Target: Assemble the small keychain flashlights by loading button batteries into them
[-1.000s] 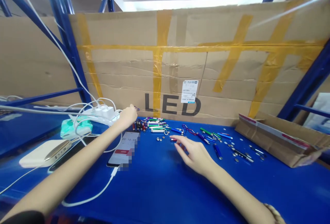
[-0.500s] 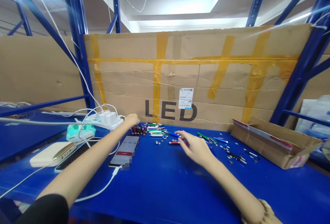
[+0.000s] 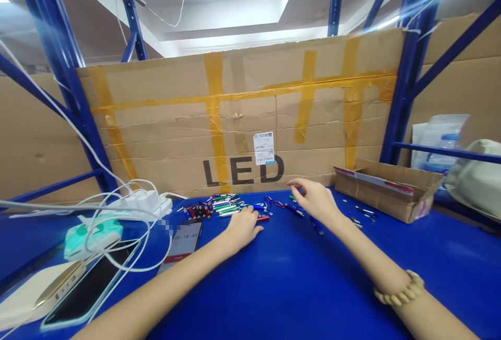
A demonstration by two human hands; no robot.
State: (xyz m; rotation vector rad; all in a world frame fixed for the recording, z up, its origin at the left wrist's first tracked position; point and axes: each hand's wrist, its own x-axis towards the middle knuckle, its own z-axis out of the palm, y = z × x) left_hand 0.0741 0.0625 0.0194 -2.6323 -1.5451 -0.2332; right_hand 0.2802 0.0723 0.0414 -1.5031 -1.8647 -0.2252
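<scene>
My left hand (image 3: 243, 227) is low over the table, thumb apart from its fingers, beside a red metal tube (image 3: 263, 219). Its fingertips are partly hidden, so contact with the tube is unclear. My right hand (image 3: 316, 200) hovers farther right with fingers extended and apart, close to a green piece (image 3: 292, 197) and a dark blue tube (image 3: 294, 209). Between the hands lie a blue tube (image 3: 259, 207) and a red carabiner-like clip (image 3: 278, 204). Left of them, several silver and green tubes (image 3: 227, 207) lie in a row near a dark red bunch (image 3: 198, 210).
A phone (image 3: 183, 241) showing a timer lies left of my left forearm, near white cables (image 3: 146, 225) and another phone (image 3: 88, 288). An open cardboard box (image 3: 376, 186) stands at right, near small loose parts (image 3: 366, 212). A tall cardboard sheet (image 3: 172, 136) closes off the back.
My left hand has moved right from the dark red bunch to the red tube. My right hand has shifted away from the blue tube, rightward. The camera view has turned right.
</scene>
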